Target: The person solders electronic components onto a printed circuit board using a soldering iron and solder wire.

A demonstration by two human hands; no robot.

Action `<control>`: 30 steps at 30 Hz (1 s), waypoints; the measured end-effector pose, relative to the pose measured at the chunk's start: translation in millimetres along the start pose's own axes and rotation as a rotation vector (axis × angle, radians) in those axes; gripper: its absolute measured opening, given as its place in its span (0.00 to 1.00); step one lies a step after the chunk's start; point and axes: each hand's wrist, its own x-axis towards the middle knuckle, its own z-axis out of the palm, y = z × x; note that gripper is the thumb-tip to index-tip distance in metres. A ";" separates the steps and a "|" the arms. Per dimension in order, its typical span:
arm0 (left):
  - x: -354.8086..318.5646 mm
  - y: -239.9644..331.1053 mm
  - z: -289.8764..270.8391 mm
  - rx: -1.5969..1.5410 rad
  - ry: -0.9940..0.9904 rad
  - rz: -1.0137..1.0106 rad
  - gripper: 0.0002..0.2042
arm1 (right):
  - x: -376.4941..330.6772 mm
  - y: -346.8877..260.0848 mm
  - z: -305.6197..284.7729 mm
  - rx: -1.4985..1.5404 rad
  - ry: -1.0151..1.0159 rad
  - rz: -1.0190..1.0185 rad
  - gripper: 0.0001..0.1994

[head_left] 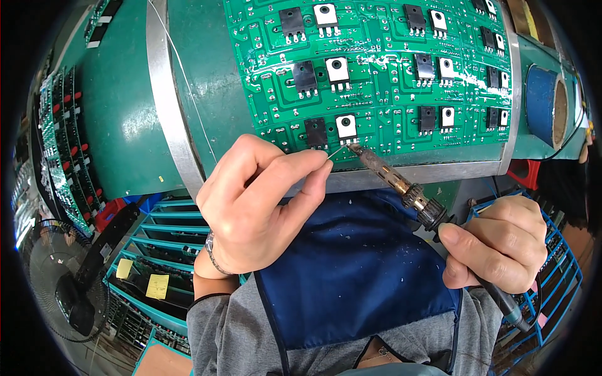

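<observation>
A soldering iron [401, 183] is gripped in my right hand [498, 244], its tip slanting up and left to the pins of a white-faced transistor [346, 127] near the board's front edge. Between thumb and forefinger my left hand [257, 200] pinches a thin solder wire [337, 152], whose end reaches toward the same pins. Whether wire and tip touch is too small to tell. Beside that transistor sits a black one [315, 132], its pins partly behind my fingertips. Both belong to a green circuit board [389, 100] with several such pairs in rows.
Metal rails [166, 94] frame the green work surface [119, 113], and a wire strand runs down from the top. At right lies a blue-sided roll [542, 106]. Racked boards [69, 150] and a black fan [72, 282] are at left; blue-green racks [163, 241] stand below the table.
</observation>
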 end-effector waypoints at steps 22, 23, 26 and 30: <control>-3.9 5.3 -20.2 -0.098 -0.026 -0.254 0.13 | -1.3 0.7 7.0 -0.014 0.069 -0.036 0.16; -4.5 5.9 -20.9 -0.119 -0.018 -0.289 0.12 | -1.5 0.5 7.1 -0.014 0.072 -0.037 0.17; -4.2 1.2 -19.1 -0.152 0.018 -0.241 0.12 | -1.7 -3.3 3.0 -0.042 0.042 -0.036 0.18; -1.7 -7.6 -20.8 -0.055 0.058 -0.133 0.13 | -2.1 -9.0 -8.1 -0.093 0.046 -0.036 0.18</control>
